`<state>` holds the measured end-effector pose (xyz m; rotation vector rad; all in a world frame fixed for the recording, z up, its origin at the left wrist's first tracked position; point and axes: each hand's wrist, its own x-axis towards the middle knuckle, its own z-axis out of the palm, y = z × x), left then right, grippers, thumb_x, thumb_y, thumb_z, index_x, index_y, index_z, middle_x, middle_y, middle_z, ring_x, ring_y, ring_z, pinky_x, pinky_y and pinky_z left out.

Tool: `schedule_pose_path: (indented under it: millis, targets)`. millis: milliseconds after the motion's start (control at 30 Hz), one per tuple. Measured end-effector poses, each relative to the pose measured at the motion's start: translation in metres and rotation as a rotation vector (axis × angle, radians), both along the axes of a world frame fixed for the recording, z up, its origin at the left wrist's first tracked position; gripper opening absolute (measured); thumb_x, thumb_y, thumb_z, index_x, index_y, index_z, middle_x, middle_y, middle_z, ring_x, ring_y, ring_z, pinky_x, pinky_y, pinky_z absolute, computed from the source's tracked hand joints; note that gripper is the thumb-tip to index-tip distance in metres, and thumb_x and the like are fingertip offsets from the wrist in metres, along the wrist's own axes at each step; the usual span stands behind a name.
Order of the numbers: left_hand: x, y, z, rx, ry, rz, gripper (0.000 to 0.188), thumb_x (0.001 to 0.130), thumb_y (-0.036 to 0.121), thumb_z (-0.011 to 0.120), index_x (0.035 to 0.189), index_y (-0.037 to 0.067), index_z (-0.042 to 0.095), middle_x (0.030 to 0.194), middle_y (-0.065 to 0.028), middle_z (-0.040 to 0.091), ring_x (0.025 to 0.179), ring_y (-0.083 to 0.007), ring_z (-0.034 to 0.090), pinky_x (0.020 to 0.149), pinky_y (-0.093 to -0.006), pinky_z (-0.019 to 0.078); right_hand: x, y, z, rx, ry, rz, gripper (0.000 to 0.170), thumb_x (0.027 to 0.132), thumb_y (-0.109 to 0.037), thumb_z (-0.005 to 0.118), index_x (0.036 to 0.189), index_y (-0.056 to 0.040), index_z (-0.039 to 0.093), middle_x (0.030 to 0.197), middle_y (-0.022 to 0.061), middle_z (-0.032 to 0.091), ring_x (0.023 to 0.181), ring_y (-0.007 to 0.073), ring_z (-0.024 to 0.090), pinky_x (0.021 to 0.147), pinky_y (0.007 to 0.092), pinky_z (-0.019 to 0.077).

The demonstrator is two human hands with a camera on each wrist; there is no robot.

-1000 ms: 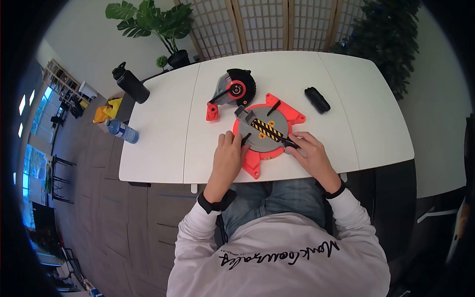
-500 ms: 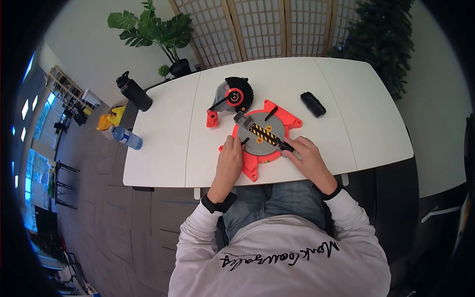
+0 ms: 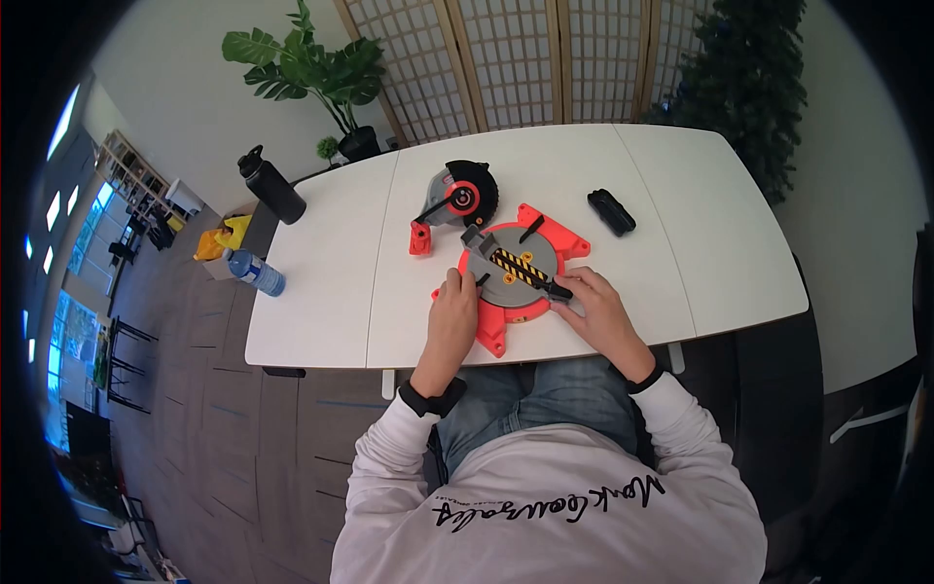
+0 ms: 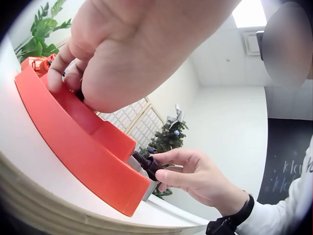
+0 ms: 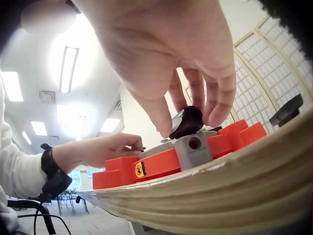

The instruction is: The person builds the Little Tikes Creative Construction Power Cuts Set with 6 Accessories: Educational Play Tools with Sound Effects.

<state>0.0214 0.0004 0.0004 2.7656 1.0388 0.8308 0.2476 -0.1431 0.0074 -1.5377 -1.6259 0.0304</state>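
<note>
A toy miter saw base [image 3: 511,265], red with a grey round plate and a yellow-black striped strip, lies near the table's front edge. My left hand [image 3: 453,316] has its curled fingers at the base's left rim, beside a small black lever [image 3: 482,280]. With thumb and fingers, my right hand [image 3: 595,307] pinches a black knob [image 3: 558,291] at the strip's near end. A threaded shaft [image 4: 141,159] shows on this knob in the left wrist view. From the right wrist, the knob sits close over a grey block [image 5: 193,149] with a round hole.
Behind the base stands the toy saw head [image 3: 462,195] with its black blade and red bracket [image 3: 419,239]. A black case [image 3: 611,212] lies at the right of the white table [image 3: 671,282]. Beyond the left edge are a black bottle [image 3: 272,190] and a water bottle [image 3: 255,273].
The head view has tilted, so the table sits lower in the picture. The knob in my right hand has shifted its angle slightly against the striped strip; my left hand stays at the rim.
</note>
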Motion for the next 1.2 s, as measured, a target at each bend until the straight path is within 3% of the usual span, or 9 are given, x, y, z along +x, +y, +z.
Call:
schedule_pose_path:
  millis: [333, 733, 1033, 1200]
  targets:
    - [0.0008, 0.0008, -0.0002, -0.044, -0.01, 0.005, 0.016, 0.103, 0.009, 0.06, 0.109, 0.0, 0.049, 0.108, -0.0218, 0.053, 0.094, -0.0445, 0.064, 0.078, -0.0501, 0.0555, 0.002, 0.0063, -0.0021, -0.027, 0.014, -0.052, 0.041, 0.083, -0.013, 0.085, 0.119, 0.0013, 0.073, 0.104, 0.0118, 0.061, 0.094, 0.0308, 0.062, 0.085, 0.0409, 0.0527]
    - [0.0005, -0.0001, 0.0014, -0.046, -0.01, 0.001, 0.015, 0.103, 0.008, 0.059, 0.109, -0.001, 0.05, 0.107, -0.022, 0.053, 0.093, -0.0437, 0.064, 0.077, -0.0497, 0.0556, 0.0034, 0.0088, -0.0007, 0.014, -0.01, -0.033, 0.031, 0.093, -0.021, 0.078, 0.116, -0.0013, 0.071, 0.09, 0.0144, 0.066, 0.086, 0.0344, 0.064, 0.078, 0.0443, 0.0527]
    - [0.0009, -0.0008, 0.0025, -0.034, 0.024, 0.014, 0.015, 0.102, 0.008, 0.06, 0.109, -0.002, 0.051, 0.107, -0.022, 0.053, 0.094, -0.0404, 0.064, 0.077, -0.0469, 0.0566, 0.0019, 0.0098, -0.0034, 0.027, 0.0, -0.03, 0.025, 0.094, -0.018, 0.076, 0.114, -0.003, 0.07, 0.1, 0.0129, 0.066, 0.091, 0.0339, 0.065, 0.082, 0.0437, 0.0537]
    - [0.0008, 0.0002, 0.0006, -0.034, 0.027, 0.018, 0.015, 0.102, 0.008, 0.06, 0.109, -0.002, 0.051, 0.107, -0.022, 0.053, 0.094, -0.0405, 0.064, 0.077, -0.047, 0.0568, 0.002, 0.0066, -0.0011, -0.026, 0.002, -0.035, 0.027, 0.089, -0.017, 0.081, 0.111, -0.0025, 0.074, 0.106, 0.0102, 0.066, 0.096, 0.0311, 0.065, 0.086, 0.0422, 0.0545]
